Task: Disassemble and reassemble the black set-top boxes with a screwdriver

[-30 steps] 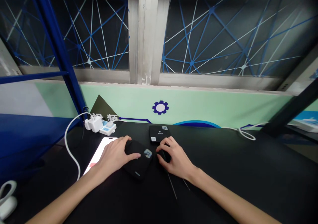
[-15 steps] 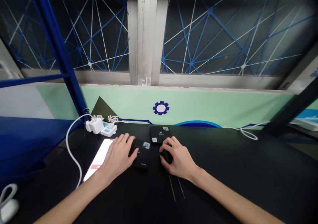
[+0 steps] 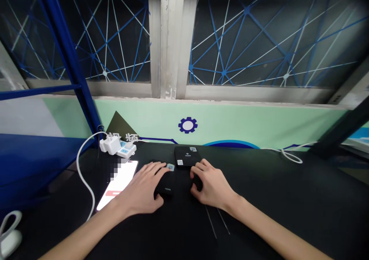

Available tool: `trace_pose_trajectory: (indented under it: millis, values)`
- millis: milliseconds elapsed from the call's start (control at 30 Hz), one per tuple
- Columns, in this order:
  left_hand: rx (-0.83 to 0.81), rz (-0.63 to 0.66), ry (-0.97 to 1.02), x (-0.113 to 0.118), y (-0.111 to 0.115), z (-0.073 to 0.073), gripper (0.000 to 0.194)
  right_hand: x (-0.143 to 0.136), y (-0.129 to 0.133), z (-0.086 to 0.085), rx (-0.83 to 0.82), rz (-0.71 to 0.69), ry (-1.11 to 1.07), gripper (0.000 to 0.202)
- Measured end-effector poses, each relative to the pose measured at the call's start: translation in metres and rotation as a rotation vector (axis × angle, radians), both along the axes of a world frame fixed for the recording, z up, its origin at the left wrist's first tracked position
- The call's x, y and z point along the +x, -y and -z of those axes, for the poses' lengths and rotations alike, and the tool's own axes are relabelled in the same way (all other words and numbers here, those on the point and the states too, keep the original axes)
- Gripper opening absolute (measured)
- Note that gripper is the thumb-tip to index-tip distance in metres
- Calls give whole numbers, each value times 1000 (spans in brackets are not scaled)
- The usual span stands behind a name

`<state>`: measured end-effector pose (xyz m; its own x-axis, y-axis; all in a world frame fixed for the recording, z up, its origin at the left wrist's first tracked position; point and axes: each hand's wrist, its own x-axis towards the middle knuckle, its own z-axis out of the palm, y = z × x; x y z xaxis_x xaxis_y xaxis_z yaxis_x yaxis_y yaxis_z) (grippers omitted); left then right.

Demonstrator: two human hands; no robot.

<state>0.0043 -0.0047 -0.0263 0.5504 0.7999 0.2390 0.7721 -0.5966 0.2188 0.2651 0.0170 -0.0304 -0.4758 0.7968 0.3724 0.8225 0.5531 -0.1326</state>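
Observation:
My left hand [image 3: 145, 189] lies across the left part of a flat black box [image 3: 167, 181] with a sticker and small pale lettering on it. The thumb is at the box's near edge, and the fingers reach over its top toward the far side. My right hand [image 3: 211, 185] is curled around a small dark rounded object [image 3: 198, 182], mostly hidden by the fingers. Two thin pale strips [image 3: 211, 223] extend from below this hand toward me. Just behind the right fingertips lies a second flat black box [image 3: 186, 156] with a label and a sticker.
Left of my left hand lies a lit phone [image 3: 122, 179]. A white power strip [image 3: 127, 150] with a plugged-in adapter [image 3: 111, 144] stands at the back left, trailing a white cable [image 3: 83, 179]. Another white cable [image 3: 290, 156] runs along the wall at right.
My left hand has shifted right and nearer to me, its thumb now at the box's near edge. My right hand has moved slightly right, with the dark object and the thin strips.

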Motion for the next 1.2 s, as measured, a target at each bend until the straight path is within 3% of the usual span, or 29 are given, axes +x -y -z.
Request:
trace_pose_trajectory:
  millis: [233,400,533,667,900,1200]
  values:
    - [14,-91,-43,-1,-5,8,69,4,-1,-5,4,112,89,6]
    - [142,-101,-26,-2,-11,17,57,5,-3,-5,16,174,151,5]
    - [255,-77,40,-3,-14,13,39,6,-5,-7,15,228,209,6]
    - [261,-47,46,0,-12,7,23,6,-3,-9,4,252,250,9]
    - [224,-97,10,8,-6,7,21,6,-2,-12,11,289,287,15]
    - [186,-141,-10,-2,-15,27,34,5,-4,-11,23,341,309,15]
